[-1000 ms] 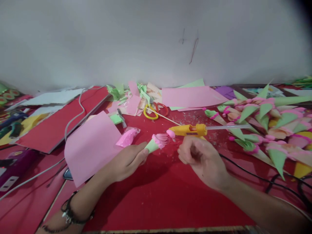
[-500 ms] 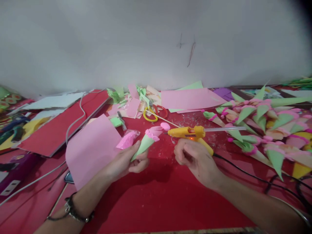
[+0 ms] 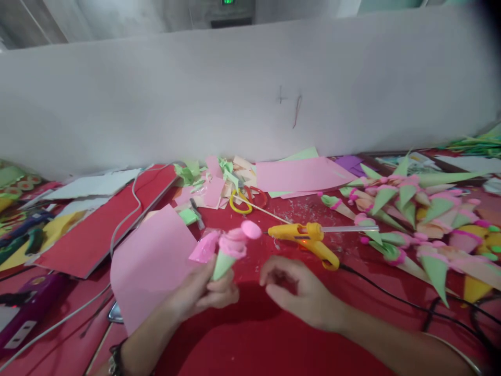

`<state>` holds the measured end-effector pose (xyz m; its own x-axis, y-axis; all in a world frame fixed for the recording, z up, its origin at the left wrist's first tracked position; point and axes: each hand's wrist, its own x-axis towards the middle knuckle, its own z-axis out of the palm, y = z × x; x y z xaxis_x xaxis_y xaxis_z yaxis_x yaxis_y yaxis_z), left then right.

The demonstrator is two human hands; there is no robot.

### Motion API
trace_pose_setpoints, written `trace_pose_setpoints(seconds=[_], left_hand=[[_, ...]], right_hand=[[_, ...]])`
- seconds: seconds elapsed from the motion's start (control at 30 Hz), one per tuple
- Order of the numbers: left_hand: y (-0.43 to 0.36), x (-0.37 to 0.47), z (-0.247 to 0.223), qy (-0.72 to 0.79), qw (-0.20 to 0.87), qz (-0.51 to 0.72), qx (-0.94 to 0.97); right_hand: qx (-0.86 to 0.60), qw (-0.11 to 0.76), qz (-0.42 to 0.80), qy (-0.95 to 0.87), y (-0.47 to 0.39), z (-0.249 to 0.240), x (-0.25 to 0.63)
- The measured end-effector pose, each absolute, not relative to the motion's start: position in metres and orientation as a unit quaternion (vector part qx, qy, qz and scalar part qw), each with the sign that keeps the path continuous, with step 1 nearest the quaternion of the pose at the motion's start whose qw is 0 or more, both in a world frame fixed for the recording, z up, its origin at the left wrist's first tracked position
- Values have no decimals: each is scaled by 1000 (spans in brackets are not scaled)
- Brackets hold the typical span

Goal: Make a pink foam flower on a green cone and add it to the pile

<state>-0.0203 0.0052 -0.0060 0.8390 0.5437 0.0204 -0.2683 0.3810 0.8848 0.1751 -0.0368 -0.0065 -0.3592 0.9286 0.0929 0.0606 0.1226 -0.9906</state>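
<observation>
The left hand (image 3: 203, 292) pinches a little paper flower (image 3: 230, 250) by its green cone, thumb and fingers pressed on the bottom part, so the pink frilly top stands up above the hand with a small round pink piece sticking out to the right at the very top. The right hand (image 3: 301, 290) is just beside it, to the right, holding nothing; its fingers are curled loosely and a bit spread, with the fingertips pointing left toward the flower but not touching it. Both hands hover over the red table (image 3: 254, 344) near its front edge. A little farther back and to the right lies a yellow glue gun (image 3: 307, 237) on the table, well clear of the right hand, with its tip pointing left, a clear glue stick poking out to the right and a black cord (image 3: 391, 295) running off to the near right (a small orange light glows on it). Just left of the flower lies a small pink bag (image 3: 204, 248), and beside that a big sheet of pink paper (image 3: 151, 266). Farther back are yellow and red scissors (image 3: 248, 201) among paper scraps, and another pink sheet (image 3: 301, 175) against the white wall (image 3: 235, 94). On the right side lies a big pile of finished flowers (image 3: 415, 214) with green pointed leaves.
</observation>
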Motion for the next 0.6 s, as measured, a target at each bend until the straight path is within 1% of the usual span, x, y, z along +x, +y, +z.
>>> trace_pose_setpoints(seconds=[0.07, 0.13, 0.2, 0.23, 0.3, 0.37, 0.47, 0.6], left_hand=[[0, -17, -5, 203, 758, 237, 572], [-4, -17, -4, 232, 716, 201, 627], [-7, -18, -5, 242, 691, 170, 660], [-7, -19, -6, 244, 686, 158, 668], [-6, -20, -8, 236, 698, 132, 663], [-4, -20, -10, 218, 696, 98, 677], [-1, -17, -9, 188, 703, 57, 684], [2, -13, -5, 148, 731, 25, 665]], right_hand=[[-399, 355, 565, -629, -41, -7, 172], [-396, 332, 594, -617, -43, -8, 169], [-332, 366, 626, -603, -44, -8, 166], [-294, 368, 644, -603, -43, -7, 165], [-265, 396, 650, -591, -40, -4, 163], [-248, 404, 662, -580, -38, 0, 161], [-240, 393, 659, -594, -36, 5, 159], [-239, 388, 623, -636, -36, 12, 159]])
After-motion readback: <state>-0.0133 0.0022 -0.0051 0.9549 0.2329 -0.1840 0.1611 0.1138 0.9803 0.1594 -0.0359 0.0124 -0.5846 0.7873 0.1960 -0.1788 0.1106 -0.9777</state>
